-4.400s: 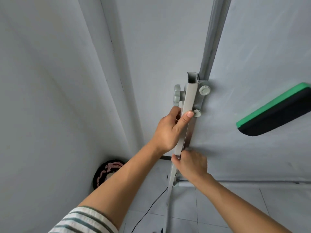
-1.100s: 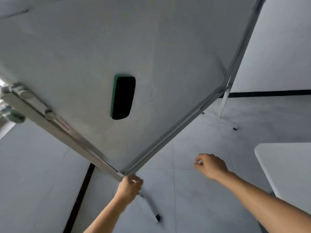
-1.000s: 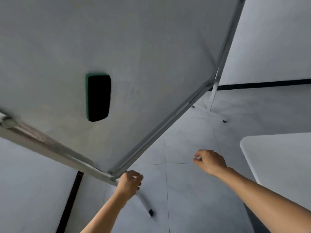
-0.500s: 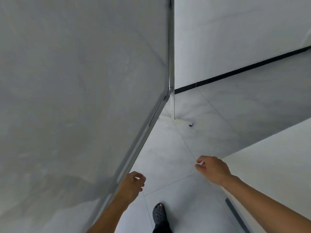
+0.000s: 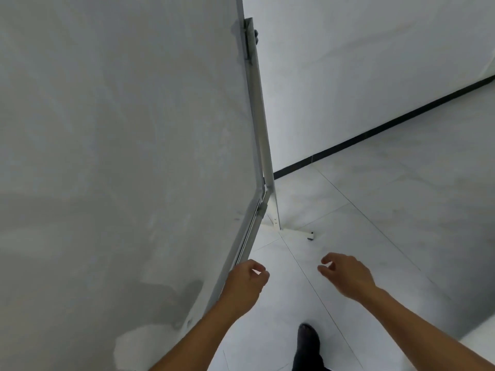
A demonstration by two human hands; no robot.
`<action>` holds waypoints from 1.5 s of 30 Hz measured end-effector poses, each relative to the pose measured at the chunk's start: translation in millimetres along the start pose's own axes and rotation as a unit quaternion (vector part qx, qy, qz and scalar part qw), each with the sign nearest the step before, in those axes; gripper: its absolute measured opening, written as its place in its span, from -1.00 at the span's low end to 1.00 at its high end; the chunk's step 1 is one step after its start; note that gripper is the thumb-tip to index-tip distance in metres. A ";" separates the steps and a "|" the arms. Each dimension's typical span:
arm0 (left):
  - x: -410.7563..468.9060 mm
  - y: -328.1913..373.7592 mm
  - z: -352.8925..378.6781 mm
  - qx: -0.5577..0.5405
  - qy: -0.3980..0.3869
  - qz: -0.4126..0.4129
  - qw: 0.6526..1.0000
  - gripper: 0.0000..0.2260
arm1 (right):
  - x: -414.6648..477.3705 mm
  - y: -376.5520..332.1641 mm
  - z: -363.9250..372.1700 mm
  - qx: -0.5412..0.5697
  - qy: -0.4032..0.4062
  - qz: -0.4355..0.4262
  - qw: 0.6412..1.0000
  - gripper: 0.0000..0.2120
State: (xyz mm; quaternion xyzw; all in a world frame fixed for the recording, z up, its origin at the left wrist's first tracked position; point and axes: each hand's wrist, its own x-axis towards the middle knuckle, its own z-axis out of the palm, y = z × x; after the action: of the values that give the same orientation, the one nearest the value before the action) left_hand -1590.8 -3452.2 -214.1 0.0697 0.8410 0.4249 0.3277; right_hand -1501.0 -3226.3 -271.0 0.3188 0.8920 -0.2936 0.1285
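1. Two hands are out front and neither has hold of anything. The left hand point(image 5: 245, 286) hangs with its fingers loosely curled and daylight between them.
2. It sits just beside the bottom rail point(image 5: 249, 231) of the whiteboard point(image 5: 120, 156); whether its outer edge touches the metal, I cannot tell.
3. The right hand point(image 5: 348, 277) floats well apart from the board, over bare floor point(image 5: 401, 210), fingers slack and parted, thumb clear of them.
4. The whiteboard fills the whole left side, tilted, its lower corner meeting the stand's upright point(image 5: 263, 135).
5. High on that upright is a bracket point(image 5: 249, 38) with a dark knob behind it.
6. The stand's foot point(image 5: 297, 232) lies flat on the tiles, near the floor's far edge, where a black skirting point(image 5: 375, 129) runs under the wall point(image 5: 348, 62).
7. One dark shoe point(image 5: 308, 337) is planted on the floor's near edge, between the two forearms.
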 end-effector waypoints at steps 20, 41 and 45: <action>262.9 215.4 -21.0 -0.034 0.225 0.096 0.969 -0.96 | 307.4 -71.3 -181.1 -0.036 -0.004 -0.127 0.991 -0.66; 349.3 338.1 -6.1 -0.025 0.600 -0.088 0.795 -0.78 | 535.4 -253.7 -249.4 -0.238 -0.342 -0.634 0.651 -0.37; 341.7 373.7 -4.8 -0.007 0.690 -0.112 0.715 -0.85 | 534.9 -264.4 -241.7 -0.233 -0.362 -0.689 0.584 -0.23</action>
State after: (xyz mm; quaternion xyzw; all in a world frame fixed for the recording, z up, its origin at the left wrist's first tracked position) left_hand -1919.1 -3085.1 -96.1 -0.3399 0.8325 0.3210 -0.2974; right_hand -2089.9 -2981.1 -184.8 -0.5643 0.7621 -0.1673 0.2697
